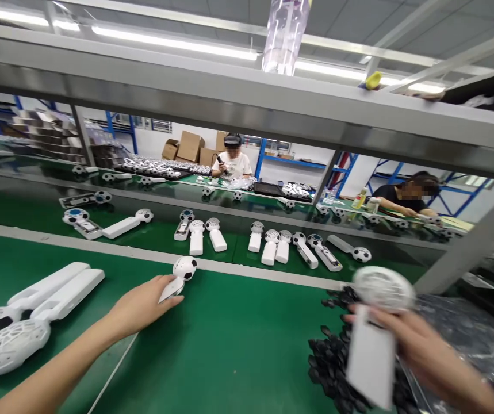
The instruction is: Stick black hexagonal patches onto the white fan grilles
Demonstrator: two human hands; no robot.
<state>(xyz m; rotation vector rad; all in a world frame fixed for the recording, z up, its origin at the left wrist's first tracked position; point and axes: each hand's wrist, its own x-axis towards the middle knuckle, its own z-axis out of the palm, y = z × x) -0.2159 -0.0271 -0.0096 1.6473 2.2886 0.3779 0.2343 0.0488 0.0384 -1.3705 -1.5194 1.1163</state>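
Observation:
My left hand point(143, 302) is closed around the white handle of a handheld fan point(185, 268) with a football-patterned head, near the front edge of the belt. On the right, my right hand point(402, 333) grips a white fan housing point(371, 359), its round slotted head up and its flat handle down, blurred by motion. Beneath that housing lies a heap of small black pieces point(330, 362). At the left, two white fan housings point(68, 293) rest side by side on the green mat point(229, 345), their lattice heads toward me.
Several fans and opened fan halves point(197, 237) lie along the dark conveyor belt point(164, 250). A grey shelf beam point(229, 86) crosses above, with a post point(462, 247) at right. Clear plastic bags point(466, 328) lie beside the heap. Two people work across the line.

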